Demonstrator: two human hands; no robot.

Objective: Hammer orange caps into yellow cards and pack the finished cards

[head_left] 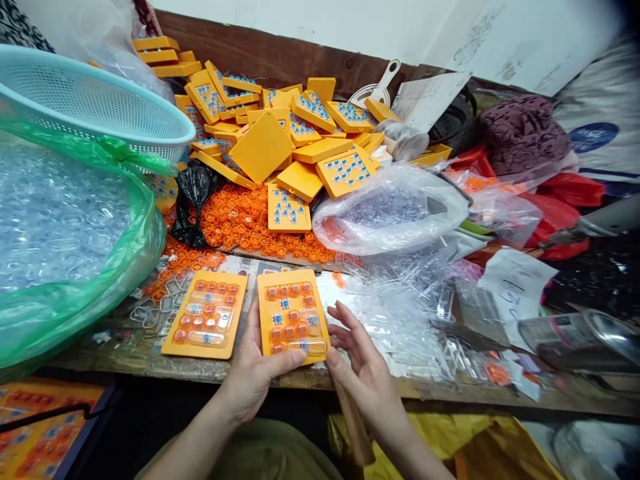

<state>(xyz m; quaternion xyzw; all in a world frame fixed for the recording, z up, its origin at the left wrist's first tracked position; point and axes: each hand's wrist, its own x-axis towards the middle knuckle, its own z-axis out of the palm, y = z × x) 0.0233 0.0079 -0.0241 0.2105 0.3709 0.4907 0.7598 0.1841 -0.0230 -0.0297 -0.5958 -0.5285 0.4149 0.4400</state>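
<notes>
My left hand [257, 370] holds a yellow-orange plastic panel [266, 325] by its lower left, thumb over the bottom edge. Orange and clear caps [291, 332] cover most of its spots; two spots show bare blue-and-white pieces. My right hand [363, 373] is at the panel's lower right corner, fingers apart, thumb close to the edge; whether it touches I cannot tell. Below that hand a wooden handle [354, 427] slants past the table edge, its upper end hidden. To the left, a similar panel with caps [225, 330] lies on the table.
Behind are loose orange caps [235, 217] and a heap of yellow panels [263, 147]. A green bag [143, 233] of clear pieces and a blue basket [150, 123] stand left. A white bag [345, 240], clear pieces [400, 307] and a metal cylinder [565, 337] lie right.
</notes>
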